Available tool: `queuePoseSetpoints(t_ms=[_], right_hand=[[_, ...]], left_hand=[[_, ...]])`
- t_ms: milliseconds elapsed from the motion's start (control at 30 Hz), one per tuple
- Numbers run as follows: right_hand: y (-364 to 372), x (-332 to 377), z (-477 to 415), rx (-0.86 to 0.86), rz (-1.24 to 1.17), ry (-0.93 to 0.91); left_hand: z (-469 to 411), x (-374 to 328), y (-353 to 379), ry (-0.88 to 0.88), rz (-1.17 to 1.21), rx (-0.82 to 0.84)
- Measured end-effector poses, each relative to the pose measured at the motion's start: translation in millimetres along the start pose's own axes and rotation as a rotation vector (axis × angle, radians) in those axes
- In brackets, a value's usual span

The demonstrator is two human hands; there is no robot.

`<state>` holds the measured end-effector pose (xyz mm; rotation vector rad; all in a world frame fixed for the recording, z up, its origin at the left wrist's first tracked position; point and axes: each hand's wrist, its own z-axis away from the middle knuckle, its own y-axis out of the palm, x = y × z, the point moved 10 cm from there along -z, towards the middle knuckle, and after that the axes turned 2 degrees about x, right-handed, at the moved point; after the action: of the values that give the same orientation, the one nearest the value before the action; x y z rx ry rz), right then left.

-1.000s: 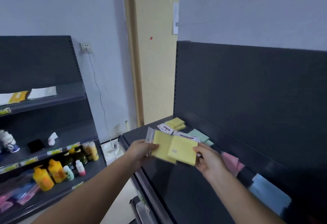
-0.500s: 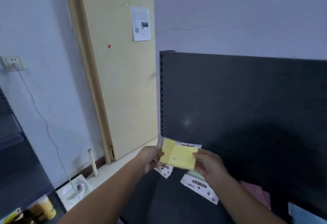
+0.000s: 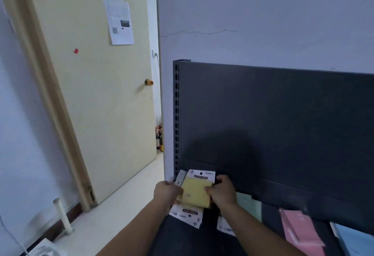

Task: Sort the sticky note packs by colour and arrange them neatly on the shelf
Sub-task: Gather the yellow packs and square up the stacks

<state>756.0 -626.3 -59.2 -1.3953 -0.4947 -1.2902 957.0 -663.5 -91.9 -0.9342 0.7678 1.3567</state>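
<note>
Both hands hold yellow sticky note packs (image 3: pixel 195 194) at the left end of the dark shelf (image 3: pixel 188 237), close to its back panel. My left hand (image 3: pixel 167 193) grips their left edge and my right hand (image 3: pixel 221 192) grips the right edge. A white header card (image 3: pixel 201 175) sticks up above the yellow packs. Another pack's white header (image 3: pixel 187 215) lies just below them on the shelf. A green pack (image 3: pixel 250 205), a pink pack (image 3: pixel 301 233) and a blue pack (image 3: pixel 356 241) lie along the shelf to the right.
The shelf's dark back panel (image 3: pixel 283 124) rises behind the packs, with a slotted upright (image 3: pixel 176 114) at its left end. A beige door (image 3: pixel 97 85) stands ajar on the left. A white pipe (image 3: pixel 62 215) stands on the floor by the wall.
My view has swung right and up, off the left shelving unit. Both hands have carried the yellow packs forward and lowered them to the shelf's far left corner.
</note>
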Motion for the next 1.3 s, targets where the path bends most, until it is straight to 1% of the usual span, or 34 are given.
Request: queuePoseSetpoints(t_ms=[67,100,167,233,300,367,433,500,633,700,767,867,933,1033,1167,1233,1300], right_hand=[[6,2,-3,-0.006,0.109,-0.043],[8,2,-4,-0.020,0.138,-0.054],[11,2,-6,-0.053,0.144,-0.058],[12,4,-7,-0.080,0.132,-0.078],[10,10,-3,-0.113,0.157,-0.141],[3,19,4,-0.144,0.219,-0.225],[-9,27,12,-0.151,0.276,-0.302],[-28,31,20,-0.165,0.328,-0.366],[-99,20,44,-0.213,0.470,-0.404],[-154,7,64,-0.279,0.555,-0.389],[-214,-10,91,-0.359,0.668,-0.377],[-305,-48,142,-0.454,0.942,-0.292],[-364,-79,181,-0.510,1.054,-0.220],[-449,-130,249,-0.588,1.146,-0.056],[-546,-193,346,-0.672,1.236,0.152],[-582,-219,393,-0.724,1.261,0.230],[-609,-242,436,-0.773,1.294,0.307]], left_hand=[[-3,-6,-1,0.093,-0.284,-0.038],[-3,-8,1,0.120,-0.339,-0.038],[-7,-5,4,0.124,-0.320,-0.004],[-12,-1,4,0.101,-0.223,0.025],[-12,-5,1,0.151,-0.242,0.008],[-5,-21,-5,0.272,-0.364,-0.110],[12,-45,1,0.433,-0.466,-0.205],[32,-63,24,0.568,-0.509,-0.195],[84,-83,111,0.832,-0.623,-0.016],[119,-86,165,0.941,-0.706,0.091],[161,-86,220,1.022,-0.729,0.207],[233,-75,298,1.127,-0.776,0.366],[284,-62,348,1.197,-0.873,0.458],[360,-38,416,1.274,-0.999,0.592],[459,0,492,1.332,-1.049,0.721],[505,21,526,1.330,-1.063,0.809],[544,43,556,1.279,-1.042,0.916]])
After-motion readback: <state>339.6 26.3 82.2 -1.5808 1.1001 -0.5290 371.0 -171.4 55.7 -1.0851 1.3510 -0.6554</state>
